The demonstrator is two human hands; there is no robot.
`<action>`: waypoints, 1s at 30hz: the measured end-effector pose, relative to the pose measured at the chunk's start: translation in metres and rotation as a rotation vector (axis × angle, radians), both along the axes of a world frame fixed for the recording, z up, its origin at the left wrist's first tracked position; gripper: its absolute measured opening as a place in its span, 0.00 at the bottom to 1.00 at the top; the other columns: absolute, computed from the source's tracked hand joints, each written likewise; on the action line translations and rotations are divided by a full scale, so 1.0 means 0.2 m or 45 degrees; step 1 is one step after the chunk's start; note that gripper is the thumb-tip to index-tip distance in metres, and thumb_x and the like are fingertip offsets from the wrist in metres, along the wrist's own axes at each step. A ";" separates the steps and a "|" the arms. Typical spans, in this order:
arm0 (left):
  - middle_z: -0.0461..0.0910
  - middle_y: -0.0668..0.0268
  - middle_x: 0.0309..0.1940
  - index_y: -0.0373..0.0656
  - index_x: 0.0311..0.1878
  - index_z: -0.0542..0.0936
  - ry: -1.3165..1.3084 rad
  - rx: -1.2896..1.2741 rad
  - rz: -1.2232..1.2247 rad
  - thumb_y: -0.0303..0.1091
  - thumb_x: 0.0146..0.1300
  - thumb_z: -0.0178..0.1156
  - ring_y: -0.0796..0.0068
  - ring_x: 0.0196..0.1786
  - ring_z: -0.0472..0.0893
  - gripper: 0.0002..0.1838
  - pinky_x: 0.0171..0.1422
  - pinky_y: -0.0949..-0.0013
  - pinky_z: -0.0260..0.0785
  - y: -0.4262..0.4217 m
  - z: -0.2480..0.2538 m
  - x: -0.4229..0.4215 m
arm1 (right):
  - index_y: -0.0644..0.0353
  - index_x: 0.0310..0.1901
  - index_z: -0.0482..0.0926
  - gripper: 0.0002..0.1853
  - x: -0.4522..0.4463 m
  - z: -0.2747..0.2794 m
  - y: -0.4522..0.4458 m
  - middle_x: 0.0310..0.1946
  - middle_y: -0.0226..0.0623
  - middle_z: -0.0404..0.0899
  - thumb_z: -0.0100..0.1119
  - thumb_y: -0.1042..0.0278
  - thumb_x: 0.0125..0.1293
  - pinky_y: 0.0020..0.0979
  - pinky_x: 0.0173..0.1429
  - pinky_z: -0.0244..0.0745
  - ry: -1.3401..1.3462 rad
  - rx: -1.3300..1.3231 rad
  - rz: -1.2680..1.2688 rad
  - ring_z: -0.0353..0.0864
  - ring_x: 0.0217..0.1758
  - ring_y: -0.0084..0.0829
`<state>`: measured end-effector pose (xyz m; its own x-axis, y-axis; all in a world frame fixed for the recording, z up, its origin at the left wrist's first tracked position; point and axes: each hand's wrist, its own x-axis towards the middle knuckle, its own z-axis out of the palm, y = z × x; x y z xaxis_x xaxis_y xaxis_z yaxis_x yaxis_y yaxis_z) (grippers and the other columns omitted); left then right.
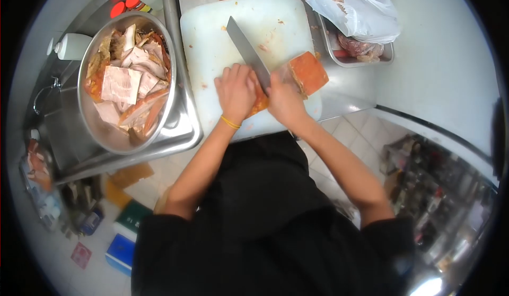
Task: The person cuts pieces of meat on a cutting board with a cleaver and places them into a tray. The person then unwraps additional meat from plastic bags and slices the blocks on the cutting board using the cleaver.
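Note:
My right hand is wrapped round the handle of a large knife, its broad blade pointing away to the upper left over the white cutting board. Under my left hand, which has a yellow band at the wrist, lies an orange-skinned piece of meat; the fingers are bent and press on it. The blade stands right beside that piece, and its lower edge is hidden. A second block of meat with orange skin sits to the right of the knife, apart from my left hand.
On the left, a steel bowl holds many meat slices. Behind it are a white bottle and red-capped jars. At upper right, a metal tray holds meat and a plastic bag. The steel counter edge runs close to my body.

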<state>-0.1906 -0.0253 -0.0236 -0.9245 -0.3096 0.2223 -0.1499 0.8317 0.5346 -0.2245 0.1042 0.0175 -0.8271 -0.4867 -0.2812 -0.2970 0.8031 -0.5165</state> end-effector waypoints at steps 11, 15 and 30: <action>0.71 0.65 0.30 0.46 0.32 0.73 0.059 -0.032 0.078 0.28 0.51 0.57 0.62 0.37 0.71 0.05 0.40 0.59 0.56 0.02 0.00 0.00 | 0.67 0.50 0.60 0.16 0.16 0.34 0.20 0.24 0.60 0.76 0.51 0.74 0.62 0.55 0.37 0.68 -0.244 0.196 0.053 0.75 0.31 0.62; 0.70 0.65 0.30 0.46 0.31 0.73 0.082 -0.023 0.059 0.27 0.50 0.57 0.62 0.37 0.71 0.05 0.39 0.60 0.56 0.02 0.00 0.00 | 0.68 0.51 0.60 0.17 0.30 0.35 0.30 0.21 0.58 0.75 0.50 0.74 0.63 0.55 0.33 0.67 -0.213 0.044 0.014 0.75 0.27 0.61; 0.71 0.65 0.29 0.46 0.31 0.73 0.107 0.010 0.020 0.27 0.49 0.57 0.62 0.35 0.71 0.06 0.37 0.60 0.56 0.00 -0.01 -0.03 | 0.72 0.48 0.62 0.17 0.14 0.09 0.06 0.24 0.57 0.77 0.47 0.80 0.55 0.54 0.35 0.71 -0.082 0.058 -0.031 0.78 0.29 0.58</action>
